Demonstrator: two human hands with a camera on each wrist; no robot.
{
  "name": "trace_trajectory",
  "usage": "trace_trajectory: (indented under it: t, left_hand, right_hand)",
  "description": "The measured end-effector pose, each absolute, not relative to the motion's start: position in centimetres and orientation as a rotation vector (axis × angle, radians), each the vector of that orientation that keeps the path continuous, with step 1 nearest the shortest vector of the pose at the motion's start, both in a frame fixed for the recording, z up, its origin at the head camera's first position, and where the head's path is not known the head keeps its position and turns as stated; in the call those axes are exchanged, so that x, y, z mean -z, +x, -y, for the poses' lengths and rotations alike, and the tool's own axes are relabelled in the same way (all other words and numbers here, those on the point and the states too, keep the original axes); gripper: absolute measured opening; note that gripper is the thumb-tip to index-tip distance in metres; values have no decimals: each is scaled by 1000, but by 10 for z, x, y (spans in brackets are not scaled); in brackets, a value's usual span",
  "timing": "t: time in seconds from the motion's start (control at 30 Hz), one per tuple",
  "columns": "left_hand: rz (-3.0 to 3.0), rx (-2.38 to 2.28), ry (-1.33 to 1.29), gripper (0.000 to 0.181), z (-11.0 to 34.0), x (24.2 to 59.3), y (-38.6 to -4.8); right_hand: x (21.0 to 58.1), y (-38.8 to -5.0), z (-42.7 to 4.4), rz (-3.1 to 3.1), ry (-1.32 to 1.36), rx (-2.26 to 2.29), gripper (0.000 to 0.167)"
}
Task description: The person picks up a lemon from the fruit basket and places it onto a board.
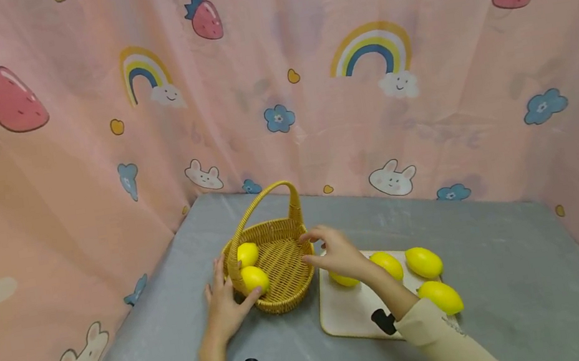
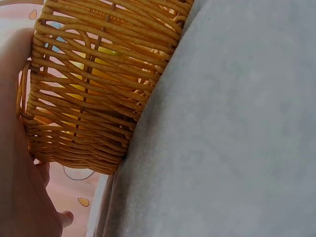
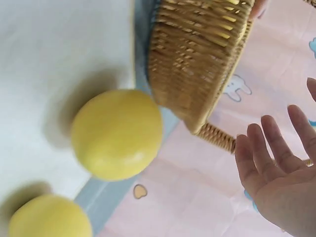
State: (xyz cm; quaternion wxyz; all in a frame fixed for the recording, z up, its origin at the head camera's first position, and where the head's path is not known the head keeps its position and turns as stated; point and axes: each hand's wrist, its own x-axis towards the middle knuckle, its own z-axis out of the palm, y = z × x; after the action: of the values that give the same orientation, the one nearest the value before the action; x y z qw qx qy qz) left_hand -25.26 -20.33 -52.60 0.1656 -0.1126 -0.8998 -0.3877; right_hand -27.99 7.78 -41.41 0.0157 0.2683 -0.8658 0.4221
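Note:
The wicker basket [image 1: 285, 298] stands upright on the grey table, two yellow lemons [image 1: 255, 279] inside at its left. My left hand [image 1: 226, 309] holds the basket's left side, thumb over the near rim; in the left wrist view the hand [image 2: 22, 182] lies against the woven wall [image 2: 98, 98]. At the basket's right rim is my right hand [image 1: 340, 256], fingers apart and slightly bent, with nothing in them. The right wrist view shows that hand [image 3: 281, 173] empty beside the basket [image 3: 192, 59], with a lemon [image 3: 117, 134] nearby.
Right of the basket, a white tray [image 1: 345, 317] with a thin yellowish edge carries several lemons [image 1: 424, 263], one partly behind my right hand. A pink patterned curtain [image 1: 317, 138] hangs behind and beside the grey table [image 1: 509, 272].

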Motion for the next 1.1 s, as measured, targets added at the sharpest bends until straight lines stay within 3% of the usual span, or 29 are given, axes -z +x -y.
trace_trajectory:
  t: [0.47,1.1]
  left_hand:
    - [2595,1097,-313,77,203,523,-251]
    - [2561,1072,-321,77,203,525,-253]
  right_hand:
    - [403,-288,-31,2739,938,-1378,33]
    - [418,-297,16,2851,1229,-1385,31]
